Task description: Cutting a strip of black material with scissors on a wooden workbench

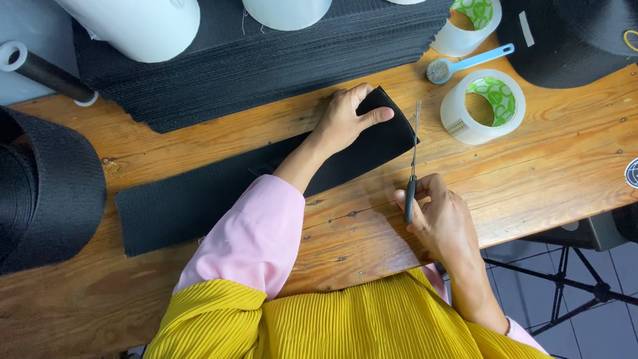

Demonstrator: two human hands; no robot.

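Tape rolls [483,106], brush [468,63] beyond scissors [412,166].

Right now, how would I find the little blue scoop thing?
Start at the wooden table and look to its far right part, where two clear tape rolls sit. The small blue-handled brush lies between the far tape roll and the near tape roll. It alone has a thin blue handle and a round grey head.
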